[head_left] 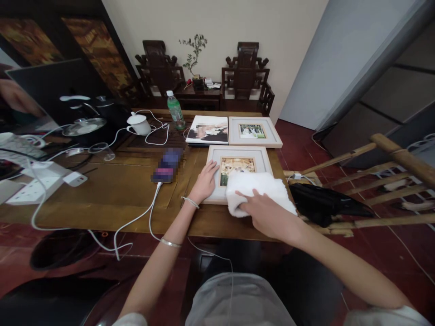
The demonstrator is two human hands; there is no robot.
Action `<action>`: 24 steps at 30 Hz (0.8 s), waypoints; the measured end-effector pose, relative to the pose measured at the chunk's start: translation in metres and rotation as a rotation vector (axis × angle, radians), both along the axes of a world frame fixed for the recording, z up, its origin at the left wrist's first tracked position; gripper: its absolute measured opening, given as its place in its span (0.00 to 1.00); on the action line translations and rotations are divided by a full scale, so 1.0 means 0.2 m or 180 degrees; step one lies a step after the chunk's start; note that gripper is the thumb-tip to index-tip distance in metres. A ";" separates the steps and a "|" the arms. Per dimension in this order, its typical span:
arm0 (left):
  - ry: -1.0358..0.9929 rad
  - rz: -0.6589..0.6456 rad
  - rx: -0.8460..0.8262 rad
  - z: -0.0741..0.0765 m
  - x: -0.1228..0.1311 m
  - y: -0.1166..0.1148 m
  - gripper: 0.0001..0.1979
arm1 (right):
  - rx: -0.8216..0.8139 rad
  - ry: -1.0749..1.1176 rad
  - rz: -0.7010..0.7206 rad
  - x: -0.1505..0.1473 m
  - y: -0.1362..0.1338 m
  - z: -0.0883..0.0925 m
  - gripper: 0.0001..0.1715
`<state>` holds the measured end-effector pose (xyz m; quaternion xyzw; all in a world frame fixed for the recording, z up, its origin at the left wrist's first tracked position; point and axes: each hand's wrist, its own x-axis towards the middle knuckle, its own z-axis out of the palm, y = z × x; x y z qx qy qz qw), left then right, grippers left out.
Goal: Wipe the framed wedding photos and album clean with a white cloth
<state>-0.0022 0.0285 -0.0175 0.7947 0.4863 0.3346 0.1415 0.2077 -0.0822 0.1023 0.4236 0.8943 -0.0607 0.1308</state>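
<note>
Cloth (260, 190) under right hand (268, 213) hides frame (238, 152) corner; phone (167, 166) lies alongside.

table (112, 190): long, wooden
bottle (176, 110): green, white cap, upright near the far edge
lidded cup (139, 123): white, left of the bottle
phone (168, 165): flat at mid-table, white cable (136, 219) plugged in and trailing off the near edge
power strip (37, 185): white, far left
far frame (254, 131): pale, flat, just beside a photo book (209, 129)
carved chairs (158, 68): two dark ones at the wall, potted plant (194, 54) between
black bag (322, 203): on a bamboo chair (390, 158), right of the table
</note>
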 end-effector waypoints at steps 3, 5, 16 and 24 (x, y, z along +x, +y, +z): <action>0.0009 -0.0064 0.0086 -0.01 -0.01 0.01 0.26 | -0.0003 0.0160 0.0150 -0.02 -0.04 -0.02 0.35; 0.0031 -0.0095 0.0131 -0.01 -0.01 0.01 0.26 | 0.0095 0.0293 0.0072 -0.02 0.01 -0.08 0.37; 0.0100 -0.0080 0.0034 0.00 -0.02 0.02 0.25 | 0.1237 0.0663 -0.0434 0.07 0.57 -0.29 0.33; 0.0090 -0.0068 0.0091 -0.01 -0.01 0.02 0.25 | 0.1147 0.0265 -0.0428 -0.01 0.63 -0.31 0.32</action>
